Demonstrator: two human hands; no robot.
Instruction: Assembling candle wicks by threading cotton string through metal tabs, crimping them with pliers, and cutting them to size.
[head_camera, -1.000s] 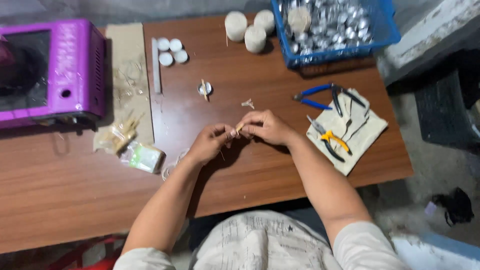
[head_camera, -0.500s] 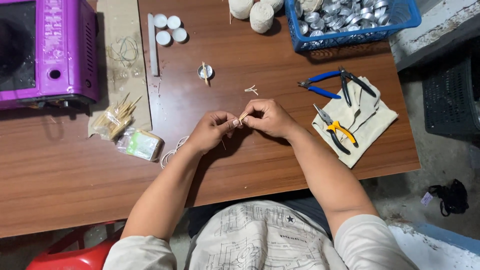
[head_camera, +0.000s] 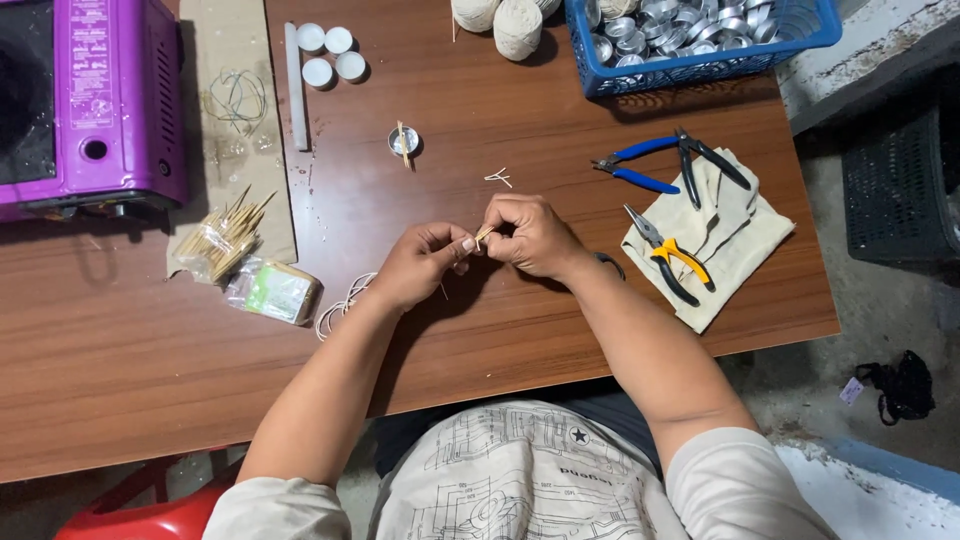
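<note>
Pinching a small wooden stick (head_camera: 483, 236) between their fingertips, the left hand (head_camera: 420, 265) and the right hand (head_camera: 530, 235) are meeting low over the brown surface (head_camera: 150, 370), both curled nearly closed around the stick, which is sitting in the gap between them. A loose white string (head_camera: 340, 303) is lying on the surface just beside the left hand's wrist. Further out on the left hand's side, a bundle of wooden sticks (head_camera: 222, 238) and a small clear packet (head_camera: 273, 291) are resting near a purple stove (head_camera: 90, 100). Beyond the hands, a small metal cup (head_camera: 403, 142) holding a stick is standing apart, with tiny cut scraps (head_camera: 498, 178) lying close to the right hand's knuckles. On the right hand's side, yellow-handled pliers (head_camera: 668, 258) and blue-handled pliers (head_camera: 650, 165) are lying on a folded cloth (head_camera: 735, 235). Far beyond that, a blue basket (head_camera: 700, 65) of metal cups is sitting near balls of twine (head_camera: 517, 27). Nothing is lying between the hands and these things.
</note>
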